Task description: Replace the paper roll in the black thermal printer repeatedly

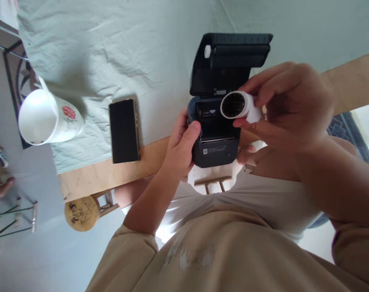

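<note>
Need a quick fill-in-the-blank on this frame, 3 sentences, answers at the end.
1. The right hand holds a white paper ____ over the printer.
2. The printer's lid stands ____.
3. On the cloth, the phone lies between the printer and a white ____.

Answers: roll; open; mug

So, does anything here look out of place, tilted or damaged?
Little stands out. The small dark printer overhangs the table edge, steadied by the left hand, its lid open. The right hand holds a white paper roll above it. The cloth is wrinkled. The phone and mug look undamaged.
</note>
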Demonstrator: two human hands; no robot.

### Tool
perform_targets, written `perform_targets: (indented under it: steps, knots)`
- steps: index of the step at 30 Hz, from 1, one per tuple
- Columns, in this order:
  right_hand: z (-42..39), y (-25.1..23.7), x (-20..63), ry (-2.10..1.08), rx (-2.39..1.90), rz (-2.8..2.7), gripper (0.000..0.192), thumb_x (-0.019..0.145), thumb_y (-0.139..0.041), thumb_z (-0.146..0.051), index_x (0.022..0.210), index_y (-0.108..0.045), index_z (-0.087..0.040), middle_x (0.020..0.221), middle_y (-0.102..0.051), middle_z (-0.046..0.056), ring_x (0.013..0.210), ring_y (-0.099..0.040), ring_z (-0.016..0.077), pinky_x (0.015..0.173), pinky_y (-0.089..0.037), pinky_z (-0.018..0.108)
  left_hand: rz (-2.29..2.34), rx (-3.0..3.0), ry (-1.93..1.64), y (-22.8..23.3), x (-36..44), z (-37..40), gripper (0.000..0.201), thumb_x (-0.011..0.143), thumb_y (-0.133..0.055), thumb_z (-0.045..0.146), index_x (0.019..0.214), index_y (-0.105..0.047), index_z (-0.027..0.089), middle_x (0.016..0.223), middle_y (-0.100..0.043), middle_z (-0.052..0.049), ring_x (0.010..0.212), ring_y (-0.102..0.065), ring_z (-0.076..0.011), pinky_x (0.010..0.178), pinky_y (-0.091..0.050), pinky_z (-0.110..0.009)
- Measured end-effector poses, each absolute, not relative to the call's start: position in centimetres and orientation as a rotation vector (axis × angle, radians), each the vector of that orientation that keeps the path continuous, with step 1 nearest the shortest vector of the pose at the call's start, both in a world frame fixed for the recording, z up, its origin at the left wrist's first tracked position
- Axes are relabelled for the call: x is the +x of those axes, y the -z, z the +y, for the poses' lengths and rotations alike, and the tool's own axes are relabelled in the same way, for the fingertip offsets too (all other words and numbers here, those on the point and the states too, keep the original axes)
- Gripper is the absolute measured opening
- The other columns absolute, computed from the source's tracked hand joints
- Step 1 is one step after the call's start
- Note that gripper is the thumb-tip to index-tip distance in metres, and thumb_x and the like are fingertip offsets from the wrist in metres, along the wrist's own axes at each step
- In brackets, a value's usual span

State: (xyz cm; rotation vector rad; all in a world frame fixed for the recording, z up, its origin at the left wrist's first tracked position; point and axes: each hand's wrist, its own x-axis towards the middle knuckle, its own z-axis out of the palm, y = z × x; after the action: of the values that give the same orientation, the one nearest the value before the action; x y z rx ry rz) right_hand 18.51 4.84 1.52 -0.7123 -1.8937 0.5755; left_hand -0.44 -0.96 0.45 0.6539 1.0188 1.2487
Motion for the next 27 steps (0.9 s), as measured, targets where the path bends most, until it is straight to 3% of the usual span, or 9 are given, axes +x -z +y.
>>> perform_targets:
  steps: [6,11,19,27]
  knots:
    - [4.49,-2.10,18.32,-0.609,-0.740,-1.919,0.030,0.070,-0.077,-0.022,0.079,-0.049,-0.020,0.101,-0.066,-0.002,0.085,-0.064,0.0137,0.068,-0.049,0.031,0.990,0.628,-1.234,-0.57,-0.47,-1.13,0.032,0.083,-0.069,0.047,0.107,-0.067,0.026,0.099,-0.071,0.002,0.090,-0.070,-0.0134,0.079,-0.058,-0.023]
    - [4.06,-2.31,18.18,-0.547,-0.753,-2.028,0.028,0.074,-0.074,-0.018,0.089,-0.051,-0.023,0.103,-0.064,-0.001,0.088,-0.062,0.0117,0.070,-0.051,0.029,0.966,0.649,-1.246,-0.38,-0.49,-1.01,0.030,0.083,-0.069,0.046,0.104,-0.068,0.025,0.098,-0.072,0.002,0.093,-0.070,-0.0127,0.083,-0.057,-0.021]
    - [4.29,-2.20,18.29,-0.493,-0.688,-2.088,0.027,0.075,-0.074,-0.020,0.091,-0.051,-0.020,0.103,-0.065,0.002,0.087,-0.062,0.0104,0.069,-0.051,0.025,1.001,0.621,-1.226,-0.54,-0.43,-0.95,0.039,0.078,-0.073,0.050,0.107,-0.067,0.025,0.103,-0.072,0.000,0.108,-0.068,-0.0186,0.091,-0.056,-0.025]
    - [4.18,-2.12,18.44,-0.568,-0.727,-2.092,0.027,0.077,-0.071,-0.023,0.094,-0.050,-0.021,0.104,-0.064,0.002,0.088,-0.061,0.0117,0.070,-0.049,0.027,0.981,0.636,-1.230,-0.51,-0.46,-0.99,0.034,0.081,-0.071,0.047,0.106,-0.067,0.025,0.100,-0.072,0.001,0.097,-0.069,-0.0150,0.083,-0.056,-0.023]
